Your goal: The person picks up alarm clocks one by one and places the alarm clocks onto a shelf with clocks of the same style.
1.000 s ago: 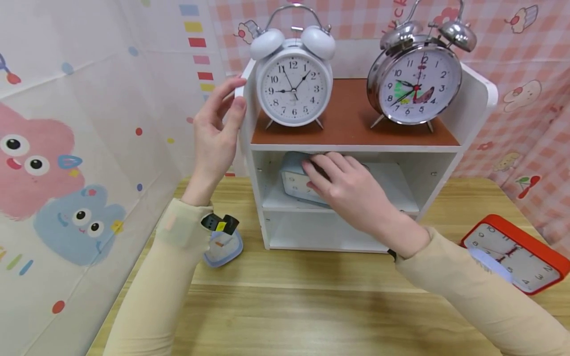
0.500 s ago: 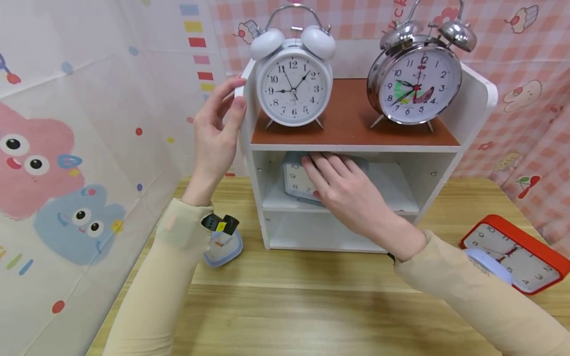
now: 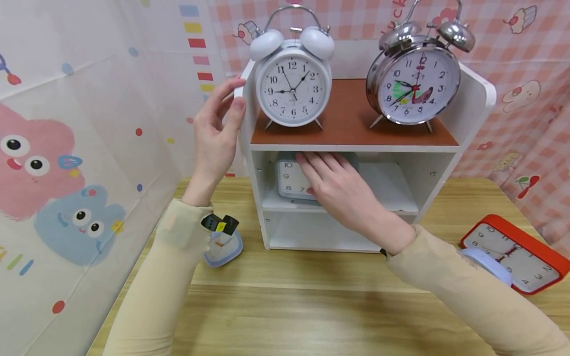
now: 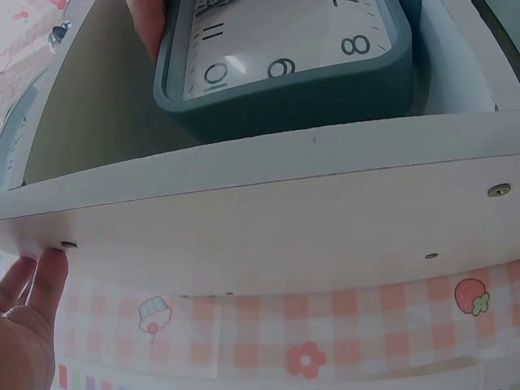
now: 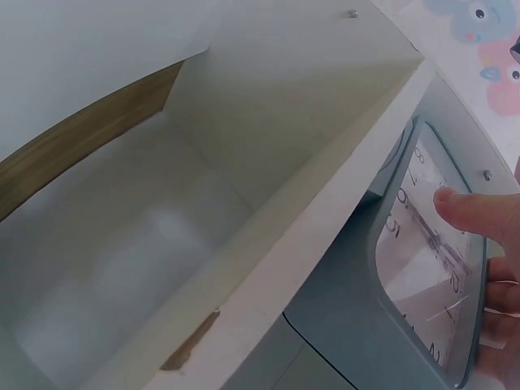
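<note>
My right hand (image 3: pixel 347 198) holds a grey-blue rounded rectangular alarm clock (image 3: pixel 291 178) on the middle shelf of a small white shelf unit (image 3: pixel 356 148). The right wrist view shows its thumb (image 5: pixel 463 210) pressed on the clock face (image 5: pixel 422 244), fingers over the opposite edge. Numerals 7 to 10 show in the head view; the hand hides the rest. Up at the unit's left side panel (image 4: pixel 268 236), my left hand (image 3: pixel 218 131) rests its fingertips (image 4: pixel 50 264) on the outer face near the edge, thumb and fingers slightly bent.
A white twin-bell clock (image 3: pixel 294 89) and a silver twin-bell clock (image 3: pixel 418 86) stand on the brown top shelf (image 3: pixel 347 133). A red clock (image 3: pixel 516 252) and a lavender object (image 3: pixel 487 264) lie right on the wooden table (image 3: pixel 303 306). A small blue-rimmed clock (image 3: pixel 223 249) sits left.
My right hand has turned the grey-blue clock to face forward and shifted it slightly left on the middle shelf. The left hand has stayed at the side panel.
</note>
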### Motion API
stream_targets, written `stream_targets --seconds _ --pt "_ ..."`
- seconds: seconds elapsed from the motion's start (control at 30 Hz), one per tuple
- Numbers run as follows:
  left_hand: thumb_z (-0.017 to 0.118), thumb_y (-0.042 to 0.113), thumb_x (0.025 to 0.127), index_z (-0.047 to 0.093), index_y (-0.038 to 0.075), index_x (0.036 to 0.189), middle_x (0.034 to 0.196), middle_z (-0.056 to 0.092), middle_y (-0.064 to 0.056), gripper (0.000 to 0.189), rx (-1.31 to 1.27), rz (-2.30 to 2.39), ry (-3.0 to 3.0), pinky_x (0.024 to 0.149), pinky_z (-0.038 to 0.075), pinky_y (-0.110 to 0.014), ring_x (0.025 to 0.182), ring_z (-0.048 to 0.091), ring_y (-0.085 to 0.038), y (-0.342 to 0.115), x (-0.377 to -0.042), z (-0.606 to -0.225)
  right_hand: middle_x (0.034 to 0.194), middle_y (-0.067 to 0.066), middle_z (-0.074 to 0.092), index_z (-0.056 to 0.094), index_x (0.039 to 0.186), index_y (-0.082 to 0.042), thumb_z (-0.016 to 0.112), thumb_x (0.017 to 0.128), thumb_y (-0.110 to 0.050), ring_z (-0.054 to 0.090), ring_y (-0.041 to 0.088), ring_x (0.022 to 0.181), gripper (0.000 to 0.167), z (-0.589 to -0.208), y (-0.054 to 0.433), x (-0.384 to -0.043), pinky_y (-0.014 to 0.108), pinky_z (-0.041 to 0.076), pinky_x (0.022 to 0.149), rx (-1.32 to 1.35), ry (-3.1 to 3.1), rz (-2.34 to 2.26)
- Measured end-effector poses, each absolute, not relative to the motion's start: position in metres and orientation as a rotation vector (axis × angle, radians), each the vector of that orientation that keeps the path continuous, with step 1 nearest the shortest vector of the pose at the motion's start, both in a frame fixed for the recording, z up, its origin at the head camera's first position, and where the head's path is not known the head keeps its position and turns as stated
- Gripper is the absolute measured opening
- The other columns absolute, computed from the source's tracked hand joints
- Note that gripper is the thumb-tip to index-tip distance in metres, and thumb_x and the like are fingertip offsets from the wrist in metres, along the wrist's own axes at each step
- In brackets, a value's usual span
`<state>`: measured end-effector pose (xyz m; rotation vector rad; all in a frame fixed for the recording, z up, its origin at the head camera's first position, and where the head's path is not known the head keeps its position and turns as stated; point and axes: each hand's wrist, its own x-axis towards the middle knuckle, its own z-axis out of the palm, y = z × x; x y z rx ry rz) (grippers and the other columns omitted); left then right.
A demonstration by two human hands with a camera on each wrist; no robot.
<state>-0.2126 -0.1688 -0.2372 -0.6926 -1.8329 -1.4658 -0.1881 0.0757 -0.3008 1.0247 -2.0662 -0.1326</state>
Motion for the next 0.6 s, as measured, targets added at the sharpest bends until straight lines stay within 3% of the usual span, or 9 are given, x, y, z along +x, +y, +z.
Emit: stream_targets --seconds 0.6 --pt "0.054 0.004 0.106 0.056 -0.005 0.143 0.153 0.057 -0.018 0.038 -0.709 -1.463 -1.834 0.114 0.056 -0.034 0.137 0.062 -0.026 -0.170 -0.211 -0.238 0.143 0.017 0.066 0.055 0.147 0.000 0.081 0.091 -0.016 0.064 0.034 0.130 0.063 -0.304 0.061 -0.193 0.048 0.056 0.107 1.034 -2.072 -0.128"
